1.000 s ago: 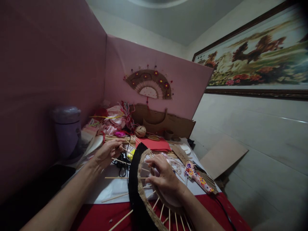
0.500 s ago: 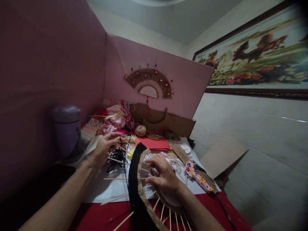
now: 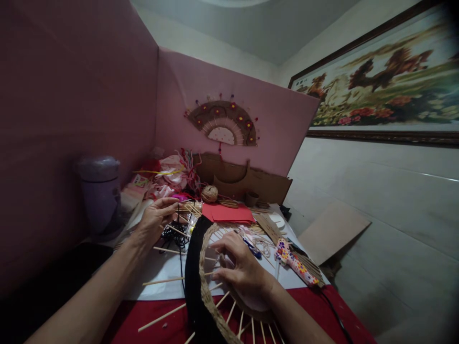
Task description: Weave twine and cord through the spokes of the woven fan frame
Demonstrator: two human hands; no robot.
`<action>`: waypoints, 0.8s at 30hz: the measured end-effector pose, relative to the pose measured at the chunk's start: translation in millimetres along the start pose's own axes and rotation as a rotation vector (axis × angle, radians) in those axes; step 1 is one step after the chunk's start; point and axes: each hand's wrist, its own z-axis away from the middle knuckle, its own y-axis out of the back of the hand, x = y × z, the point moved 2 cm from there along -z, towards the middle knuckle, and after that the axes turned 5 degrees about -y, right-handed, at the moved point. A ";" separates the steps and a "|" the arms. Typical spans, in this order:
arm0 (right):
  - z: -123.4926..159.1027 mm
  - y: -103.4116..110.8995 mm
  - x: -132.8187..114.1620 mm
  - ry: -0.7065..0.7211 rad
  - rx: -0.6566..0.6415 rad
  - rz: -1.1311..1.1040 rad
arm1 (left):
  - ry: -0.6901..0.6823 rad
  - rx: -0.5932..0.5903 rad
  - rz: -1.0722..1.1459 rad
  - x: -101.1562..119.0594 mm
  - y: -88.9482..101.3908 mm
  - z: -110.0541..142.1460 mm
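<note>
A half-round fan with a black band, a braided twine strip and thin wooden sticks is tilted in front of me. My right hand grips it near its pale inner half-circle, thumb and fingers curled round that part. To the left, my left hand is raised with its fingertips pinched on a strand of black yarn, which runs down along the fan's outer edge. A tangled heap of the same yarn lies just beyond that hand. Bare stick ends stick out past the black band.
Behind the fan lie red paper, a twine ball and dark blue-handled scissors. A flower-patterned glue gun with a cord is at right, a purple tumbler at left. A finished fan hangs on the pink board.
The fan has turned and shifted slightly left in my right hand, uncovering more of the scissors. My left hand stays nearly in place, holding the yarn.
</note>
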 end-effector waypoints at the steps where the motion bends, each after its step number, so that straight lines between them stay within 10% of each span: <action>1: 0.0 0.3 -1.0 0.002 0.006 -0.008 | 0.013 0.006 0.007 -0.4 0.3 0.3; 13: 1.9 3.8 -2.9 -0.001 0.045 -0.021 | 0.219 -0.255 -0.283 -41.0 3.6 -1.8; 24: -0.5 6.5 4.4 0.026 0.095 -0.028 | 0.210 -0.346 -0.396 -18.9 2.7 3.5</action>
